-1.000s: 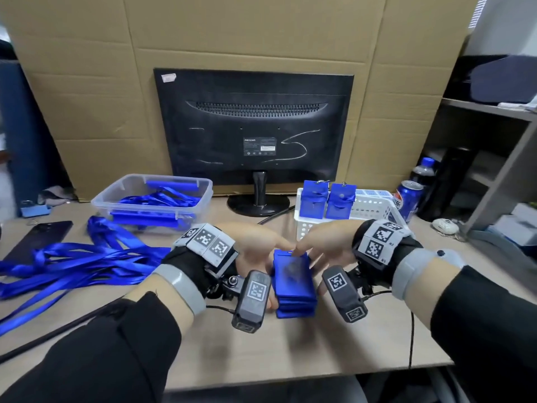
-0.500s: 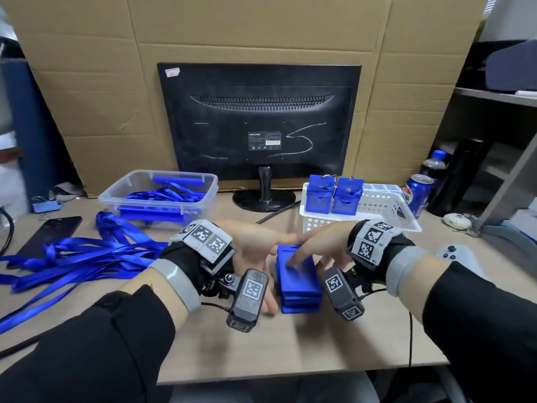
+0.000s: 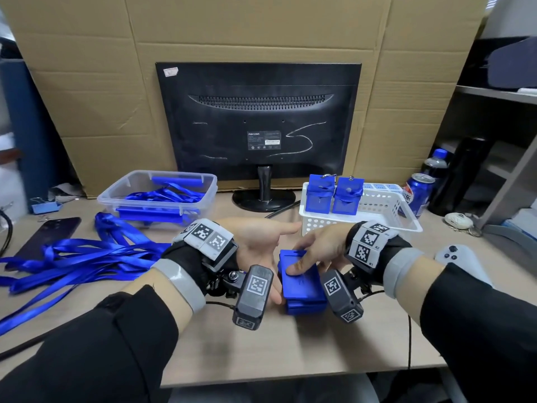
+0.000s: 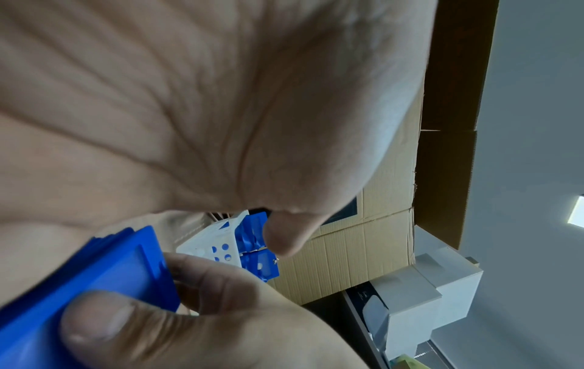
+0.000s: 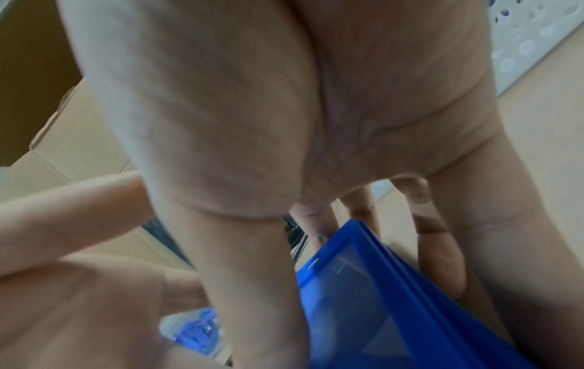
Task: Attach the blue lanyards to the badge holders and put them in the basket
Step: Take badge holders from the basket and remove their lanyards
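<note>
Stack of blue badge holders [image 3: 302, 283] on desk [image 3: 261, 350] between hands. Right hand [image 3: 319, 251] pinches top holder, thumb on face. Left hand [image 3: 258, 245] relaxed, fingers straight, beside stack. Behind: loose blue lanyards [image 3: 81, 257] left, white basket [image 3: 386, 207] holding two finished badges right.

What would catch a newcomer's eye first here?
The stack of blue badge holders at the table's near centre, the right hand gripping it beside the open left hand. Then the loose blue lanyards sprawled at left, and two finished badge holders upright in the white basket.
</note>
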### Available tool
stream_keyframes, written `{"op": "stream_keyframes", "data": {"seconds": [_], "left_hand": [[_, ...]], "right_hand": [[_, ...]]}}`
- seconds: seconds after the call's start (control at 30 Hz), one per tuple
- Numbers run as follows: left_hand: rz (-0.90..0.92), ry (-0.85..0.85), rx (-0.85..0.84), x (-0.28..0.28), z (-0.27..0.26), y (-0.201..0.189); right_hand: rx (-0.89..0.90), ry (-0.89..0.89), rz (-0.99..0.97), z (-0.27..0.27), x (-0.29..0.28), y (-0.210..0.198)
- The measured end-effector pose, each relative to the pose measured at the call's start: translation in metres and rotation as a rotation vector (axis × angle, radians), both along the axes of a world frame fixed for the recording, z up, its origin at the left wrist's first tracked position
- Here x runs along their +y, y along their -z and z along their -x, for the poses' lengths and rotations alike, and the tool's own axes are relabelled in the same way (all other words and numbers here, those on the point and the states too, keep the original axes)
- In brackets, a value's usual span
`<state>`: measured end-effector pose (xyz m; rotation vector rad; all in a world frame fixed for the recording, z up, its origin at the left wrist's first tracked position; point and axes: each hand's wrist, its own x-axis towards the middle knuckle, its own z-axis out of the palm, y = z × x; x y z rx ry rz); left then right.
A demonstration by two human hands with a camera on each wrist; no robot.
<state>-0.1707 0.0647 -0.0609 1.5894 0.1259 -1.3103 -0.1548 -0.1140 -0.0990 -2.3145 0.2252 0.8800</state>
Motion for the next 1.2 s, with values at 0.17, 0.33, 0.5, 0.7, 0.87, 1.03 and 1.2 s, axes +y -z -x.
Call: {"op": "stream_keyframes", "data": {"seconds": [0.17, 0.33, 0.5, 0.7, 0.87, 1.03, 1.2], "left_hand": [[-0.006, -0.014, -0.032, -0.015, 0.002, -0.007], [-0.065, -0.013, -0.050, -0.021, -0.004, -0.001], [-0.060, -0.074, -0.064, -0.017, -0.014, 0.011], [0.023, -0.093, -0.019, -0.014, -0.010, 0.010], [0.014, -0.057, -0.095, -0.013, -0.002, -0.005], [-0.015, -0.186, -0.497, -0.017, -0.013, -0.028], [0.215, -0.320, -0.633, -0.023, -0.036, -0.031]], "right_hand": [[0.006, 0.082, -0.071, 0.004, -0.011, -0.004], [-0.052, 0.223, -0.128, 0.009, -0.024, -0.003], [0.007, 0.233, -0.048, 0.009, -0.027, -0.006], [0.047, 0.267, -0.073, 0.009, -0.024, 0.001], [0.008, 0.234, 0.033, 0.005, -0.030, -0.018], [-0.330, 0.352, -0.106, -0.005, -0.043, -0.066], [-0.665, 0.558, -0.176, -0.035, -0.057, -0.070]]}}
